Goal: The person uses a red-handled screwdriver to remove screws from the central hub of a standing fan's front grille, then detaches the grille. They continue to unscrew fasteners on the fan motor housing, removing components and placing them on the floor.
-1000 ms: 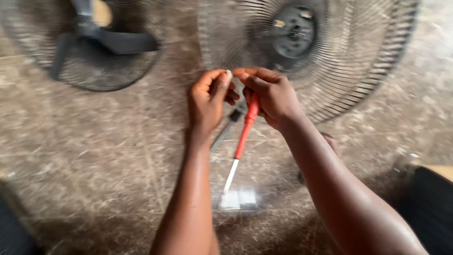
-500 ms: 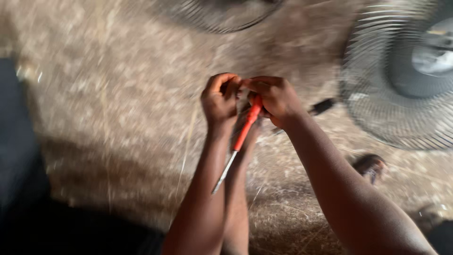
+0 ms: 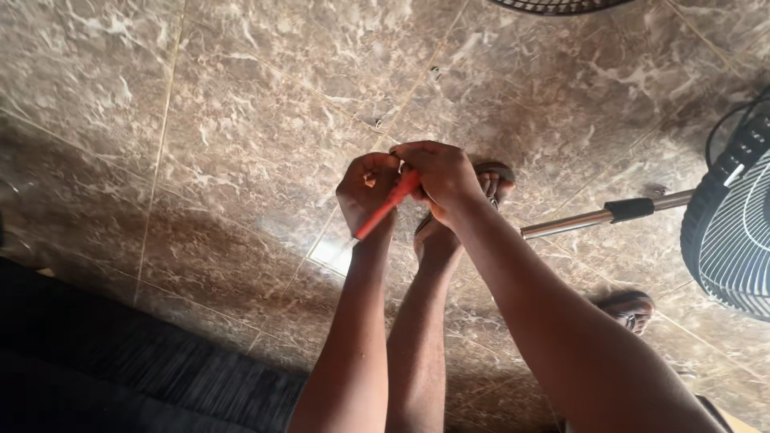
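Keep both fists closed: right hand gripping the red screwdriver, left hand pinching something hidden; steady the handle.

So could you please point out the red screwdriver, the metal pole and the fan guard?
red screwdriver (image 3: 383,212): head view, middle of handle.
metal pole (image 3: 565,224): head view, bare shaft.
fan guard (image 3: 734,232): head view, grille wires.

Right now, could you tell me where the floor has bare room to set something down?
The brown marbled tile floor is bare left of both hands. The right is crowded: chrome fan pole, black wire fan guard, sandalled feet.
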